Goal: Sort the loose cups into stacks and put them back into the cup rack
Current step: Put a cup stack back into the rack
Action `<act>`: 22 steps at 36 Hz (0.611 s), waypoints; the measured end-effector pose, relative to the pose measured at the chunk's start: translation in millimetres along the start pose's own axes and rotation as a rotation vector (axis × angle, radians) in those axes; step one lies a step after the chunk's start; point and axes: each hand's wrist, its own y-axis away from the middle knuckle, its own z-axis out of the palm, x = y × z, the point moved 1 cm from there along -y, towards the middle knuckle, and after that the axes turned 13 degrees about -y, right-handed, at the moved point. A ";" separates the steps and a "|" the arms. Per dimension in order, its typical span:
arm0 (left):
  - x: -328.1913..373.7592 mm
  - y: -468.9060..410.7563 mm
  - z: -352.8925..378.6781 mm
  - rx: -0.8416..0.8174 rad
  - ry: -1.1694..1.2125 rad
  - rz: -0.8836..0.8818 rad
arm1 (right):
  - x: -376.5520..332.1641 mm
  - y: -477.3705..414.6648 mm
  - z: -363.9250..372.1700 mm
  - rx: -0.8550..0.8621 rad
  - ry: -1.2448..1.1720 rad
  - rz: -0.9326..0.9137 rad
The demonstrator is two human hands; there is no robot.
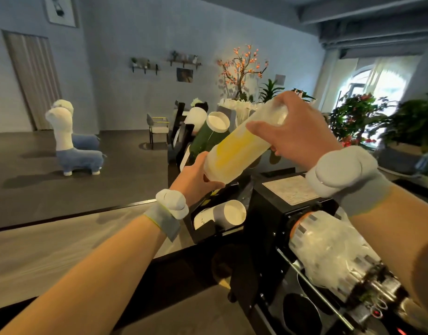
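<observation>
Now the left grip (196,175) and right grip (297,136) are clasping the tilted cup stack (239,151) above the cup rack (203,234), so I am advising slow, straight sliding in.

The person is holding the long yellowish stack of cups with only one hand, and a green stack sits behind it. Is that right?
Not quite. Both hands hold the yellowish stack of cups: the left hand grips its lower end and the right hand grips its upper end, as the head view shows. The green stack does sit behind it.
</observation>
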 end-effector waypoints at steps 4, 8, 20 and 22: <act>-2.3 -12.3 11.0 -0.065 -0.108 -0.056 | 13.8 -7.4 6.7 -0.037 0.040 0.024; -4.5 -49.6 30.6 -0.217 -0.210 -0.270 | 27.9 -13.0 14.4 -0.081 0.050 0.034; -27.6 -38.1 39.2 -0.008 -0.011 0.032 | 51.0 -30.4 37.4 -0.256 0.133 -0.011; -28.1 -35.4 39.7 0.024 -0.009 0.048 | 53.9 -30.1 44.9 -0.309 0.151 -0.010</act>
